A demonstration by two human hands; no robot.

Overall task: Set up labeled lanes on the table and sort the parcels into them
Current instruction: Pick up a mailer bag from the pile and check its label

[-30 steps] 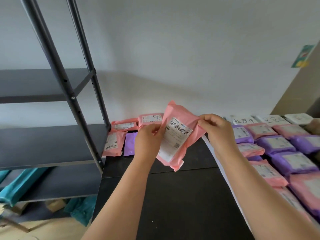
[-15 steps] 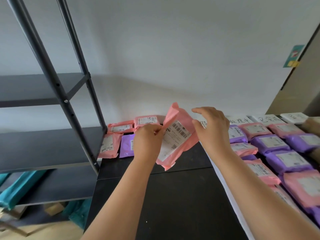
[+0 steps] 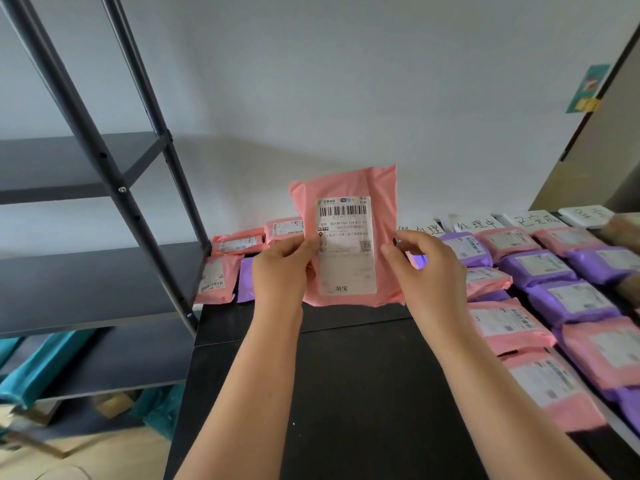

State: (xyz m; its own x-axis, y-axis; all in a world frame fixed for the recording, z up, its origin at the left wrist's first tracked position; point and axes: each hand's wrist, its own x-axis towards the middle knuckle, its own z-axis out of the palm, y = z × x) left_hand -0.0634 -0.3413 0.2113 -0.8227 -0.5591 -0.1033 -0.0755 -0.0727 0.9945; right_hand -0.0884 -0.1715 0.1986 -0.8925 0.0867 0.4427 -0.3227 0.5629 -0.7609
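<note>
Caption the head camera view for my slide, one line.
Left hand and right hand hold a pink parcel upright, label facing the camera, over a black table beside sorted parcels.

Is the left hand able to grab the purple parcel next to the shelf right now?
Probably not yet: the left hand is busy gripping the pink parcel. The purple parcel lies just beyond it, with nothing between.

Both forearms bare, reaching forward and up from the lower edge, converging slightly. Left hand [image 3: 282, 271] raised, back toward the camera; thumb on the front of the parcel [image 3: 349, 185], fingers curled behind its left edge. Right hand [image 3: 431, 268] level with it, thumb and fingertips pinching the right edge.
</note>
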